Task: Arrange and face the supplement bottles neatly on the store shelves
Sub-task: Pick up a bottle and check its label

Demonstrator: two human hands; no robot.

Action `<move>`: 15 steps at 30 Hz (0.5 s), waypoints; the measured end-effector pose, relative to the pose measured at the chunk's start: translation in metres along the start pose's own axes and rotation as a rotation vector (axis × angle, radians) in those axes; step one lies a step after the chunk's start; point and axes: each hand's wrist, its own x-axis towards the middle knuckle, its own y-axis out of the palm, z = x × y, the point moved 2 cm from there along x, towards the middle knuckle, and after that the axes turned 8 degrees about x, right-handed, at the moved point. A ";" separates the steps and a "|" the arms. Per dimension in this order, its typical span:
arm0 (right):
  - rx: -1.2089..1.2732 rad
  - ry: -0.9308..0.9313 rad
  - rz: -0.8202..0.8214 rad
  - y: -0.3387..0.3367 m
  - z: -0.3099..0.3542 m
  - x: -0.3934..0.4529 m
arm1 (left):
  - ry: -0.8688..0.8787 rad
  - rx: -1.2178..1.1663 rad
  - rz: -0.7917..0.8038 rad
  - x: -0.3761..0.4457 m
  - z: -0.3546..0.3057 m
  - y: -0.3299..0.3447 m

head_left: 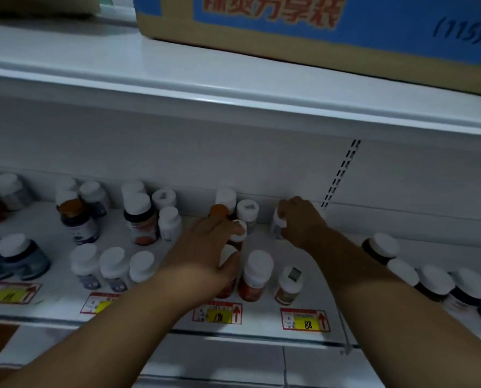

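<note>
Head: bottle (278, 224) inside right grip (301, 222)

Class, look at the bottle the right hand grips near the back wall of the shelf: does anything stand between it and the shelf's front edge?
Yes. The right hand grips a white-capped bottle at the back; a tagged-cap bottle stands nearly straight in front of it, by the 88 price tag.

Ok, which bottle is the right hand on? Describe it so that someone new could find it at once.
Start at the slotted upright on the back wall of the bottle shelf. Just left of its foot, against the back wall, the right hand grips a white bottle. It stands apart from the cluster to its left, and the hand hides most of it.
</note>
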 end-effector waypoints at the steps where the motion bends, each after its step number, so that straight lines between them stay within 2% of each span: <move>1: 0.004 -0.012 -0.017 0.001 -0.001 0.000 | 0.001 -0.009 -0.008 0.002 -0.002 0.000; 6: 0.036 -0.034 -0.056 -0.003 -0.009 -0.006 | 0.000 -0.018 -0.033 0.014 -0.009 0.002; 10: 0.504 0.006 -0.333 -0.032 0.000 -0.033 | -0.019 -0.062 -0.048 0.021 -0.007 0.002; 13: 0.781 0.020 -0.405 -0.054 0.026 -0.064 | -0.045 -0.174 -0.009 0.025 -0.007 0.001; 15: 0.844 0.035 -0.449 -0.066 0.045 -0.082 | -0.041 -0.236 0.036 0.026 -0.012 0.000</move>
